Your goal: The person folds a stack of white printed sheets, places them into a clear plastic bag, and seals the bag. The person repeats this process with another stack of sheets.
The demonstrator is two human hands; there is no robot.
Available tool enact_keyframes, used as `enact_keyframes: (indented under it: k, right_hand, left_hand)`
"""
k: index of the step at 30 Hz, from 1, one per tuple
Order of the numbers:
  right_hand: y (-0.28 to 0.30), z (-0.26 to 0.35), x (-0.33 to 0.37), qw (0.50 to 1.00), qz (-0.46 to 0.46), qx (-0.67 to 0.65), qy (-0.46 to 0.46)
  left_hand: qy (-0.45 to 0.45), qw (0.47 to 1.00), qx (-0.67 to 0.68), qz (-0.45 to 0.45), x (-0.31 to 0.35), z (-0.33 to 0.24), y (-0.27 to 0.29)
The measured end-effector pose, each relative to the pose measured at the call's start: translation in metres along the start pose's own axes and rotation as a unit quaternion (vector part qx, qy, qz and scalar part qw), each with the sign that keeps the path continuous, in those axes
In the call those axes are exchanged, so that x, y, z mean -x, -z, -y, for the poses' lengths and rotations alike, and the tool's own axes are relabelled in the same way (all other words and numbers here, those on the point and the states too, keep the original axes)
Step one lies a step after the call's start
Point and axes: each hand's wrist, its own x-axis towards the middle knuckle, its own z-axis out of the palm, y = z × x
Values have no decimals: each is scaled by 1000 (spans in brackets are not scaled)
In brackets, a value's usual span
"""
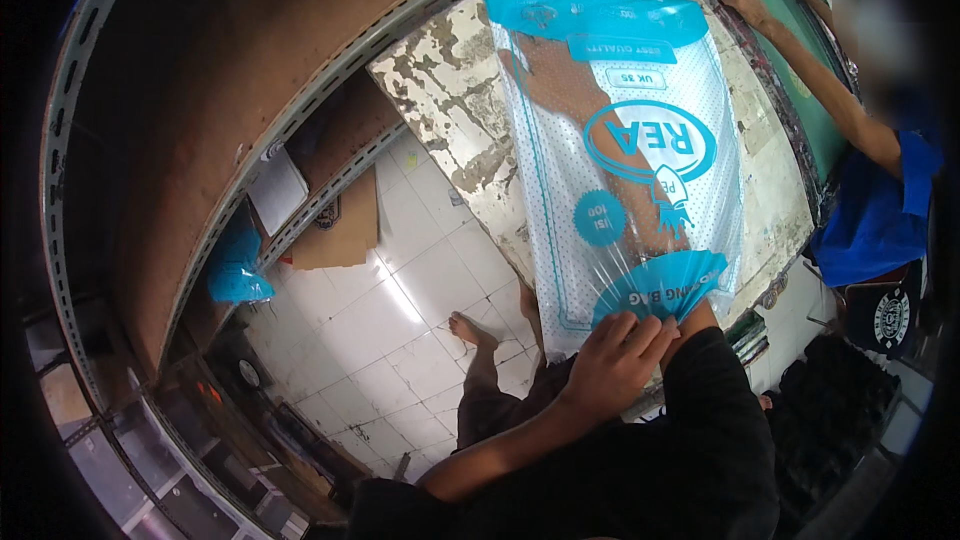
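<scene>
A large clear plastic bag (560, 200) with turquoise print and a dotted surface lies over the worn table. At its near edge my left hand (625, 345) is closed, pinching the plastic so that creases fan out from the fingers. My right forearm passes the gathered edge and stretches away under the clear film; whether it is inside the bag or beneath it is hard to tell. Through the plastic my right hand (560, 75) shows near the far left corner, thumb apart from the fingers. Turquoise print hides part of those fingers.
The table top (450, 90) is stained and peeling. On the right, a person in a blue sleeve (880, 210) holds a green framed panel (800, 40). Metal-edged shelving (230, 110) stands left, with a blue plastic bag (240, 265) and cardboard (345, 225) near the tiled floor (410, 285).
</scene>
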Motion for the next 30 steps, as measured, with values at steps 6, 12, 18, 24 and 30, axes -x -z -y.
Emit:
enact_keyframes:
  k: [6, 12, 18, 24, 30]
  right_hand:
    - [-8, -4, -25, 1000, -6, 3, 6]
    - [-10, -6, -50, 1000, -15, 6, 19]
    - [-9, -8, -56, 1000, -19, 12, 21]
    - [-15, -4, -58, 999, -13, 5, 32]
    - [-13, -4, -63, 999, -19, 11, 26]
  left_hand:
    - [1, 1000, 0, 29, 0, 5, 2]
    - [13, 1000, 17, 19, 3, -5, -3]
    - [33, 999, 38, 7, -7, -6, 7]
    - [26, 999, 24, -6, 1, -3, 3]
    - [33, 998, 49, -13, -5, -6, 10]
